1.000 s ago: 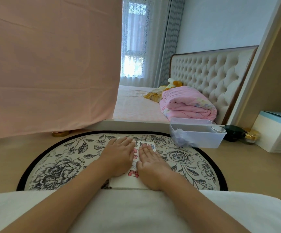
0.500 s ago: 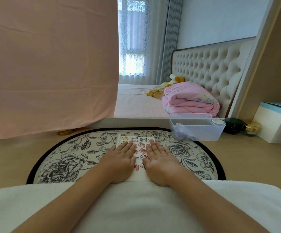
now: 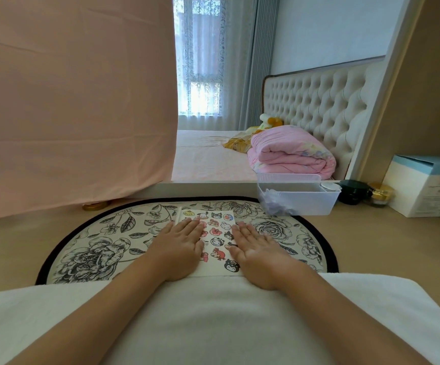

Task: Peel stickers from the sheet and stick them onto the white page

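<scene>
Sticker sheet (image 3: 217,241) flat at the middle of the round floral mat (image 3: 95,248), long side running from 6 to 12 o'clock. Near end meets the white cloth (image 3: 213,325) across the lap at 6 o'clock. Printed with rows of small cartoon characters in yellow, red, and black and white. Thin pale strip along its 9 o'clock edge; impossible to tell whether a separate white page or part of the same sheet.

Left hand (image 3: 179,246) palm down on the 9 o'clock side of the sheet, fingers straight and close together, pointing to 12 o'clock. Grips nothing; covers the stickers beneath. Right hand (image 3: 258,248) palm down at the 3 o'clock edge, fingers straight and pointing to 12 as well, thumb on the sheet, most of the palm over the mat. Holds nothing either. A column of stickers showing in the gap between the two hands.

Clear plastic bin (image 3: 300,198) at 1 o'clock by the mat's far rim, something crumpled and bluish inside. Dark jar (image 3: 353,191) and gold-lidded jar (image 3: 381,193) just beside it toward 2 o'clock, then a white and blue box (image 3: 424,191). Pink cloth (image 3: 68,101) hanging at 10 to 11 o'clock. Folded pink quilt (image 3: 290,154) on the bed past 12 o'clock.
</scene>
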Demonstrator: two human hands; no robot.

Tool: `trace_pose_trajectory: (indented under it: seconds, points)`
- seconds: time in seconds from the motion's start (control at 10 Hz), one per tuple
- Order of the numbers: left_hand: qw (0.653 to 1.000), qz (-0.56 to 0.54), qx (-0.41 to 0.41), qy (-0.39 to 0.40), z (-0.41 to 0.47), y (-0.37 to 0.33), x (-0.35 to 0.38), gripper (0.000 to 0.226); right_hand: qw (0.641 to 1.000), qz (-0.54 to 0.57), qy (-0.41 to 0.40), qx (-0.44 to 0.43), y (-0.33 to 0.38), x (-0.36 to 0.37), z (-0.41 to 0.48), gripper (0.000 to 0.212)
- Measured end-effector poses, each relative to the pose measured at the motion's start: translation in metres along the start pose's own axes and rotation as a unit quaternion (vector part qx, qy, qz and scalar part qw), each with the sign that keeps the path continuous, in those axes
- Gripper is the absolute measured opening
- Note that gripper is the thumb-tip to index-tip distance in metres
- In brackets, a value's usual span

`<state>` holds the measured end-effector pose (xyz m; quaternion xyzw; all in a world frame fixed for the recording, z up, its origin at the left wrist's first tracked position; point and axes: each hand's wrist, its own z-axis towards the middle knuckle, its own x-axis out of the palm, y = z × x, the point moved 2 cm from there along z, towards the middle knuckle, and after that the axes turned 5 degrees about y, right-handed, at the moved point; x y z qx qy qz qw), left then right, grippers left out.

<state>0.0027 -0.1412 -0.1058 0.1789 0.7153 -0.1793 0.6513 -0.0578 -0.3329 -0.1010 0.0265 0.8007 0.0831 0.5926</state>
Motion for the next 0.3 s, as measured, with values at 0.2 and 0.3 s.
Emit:
trace_pose_trajectory:
  seconds: [0.2,0.3]
  points:
    - [0.986,-0.126,0.012,-0.107,-0.016,-0.005,-0.016,0.051,0.992,0.114,-0.043,-0.017,0.001,-0.004,-0.003,0.065]
    - [0.961,-0.240,0.019,-0.138,-0.039,0.000,-0.035,0.052,0.966,0.227,-0.115,-0.044,0.002,-0.025,-0.021,0.065]
